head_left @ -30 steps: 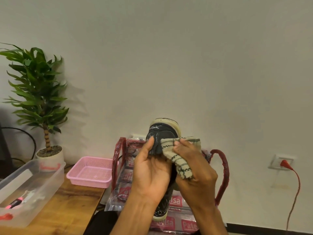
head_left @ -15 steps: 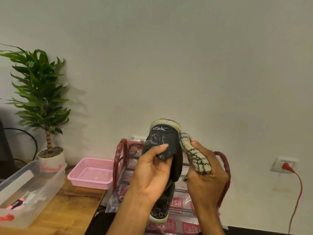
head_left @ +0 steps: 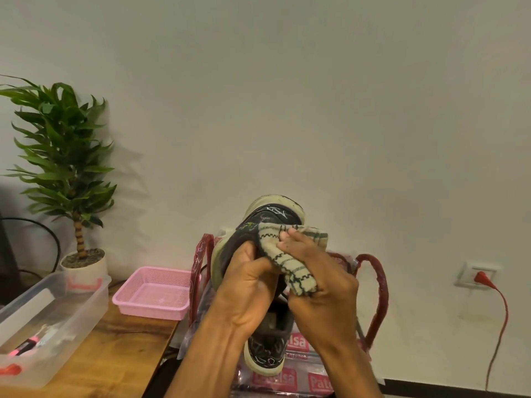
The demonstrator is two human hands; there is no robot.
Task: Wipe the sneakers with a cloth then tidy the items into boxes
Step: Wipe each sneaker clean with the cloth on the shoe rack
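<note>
Back comes the cloth (head_left: 290, 262) across the sneaker (head_left: 270, 216), right hand (head_left: 319, 282) pinching it, left hand (head_left: 247, 285) clamped round the shoe, held aloft (toe-up, it seems) before the clear bag (head_left: 316, 380). Wiping continues; tidying waits.

Black sneaker (head_left: 268, 222) upright, checked cloth (head_left: 290, 262) against it

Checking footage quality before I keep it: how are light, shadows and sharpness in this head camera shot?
Head view: soft, even light, no harsh glare; the plant casts a faint shadow on the wall to its right; the sneaker and cloth look slightly soft.
</note>
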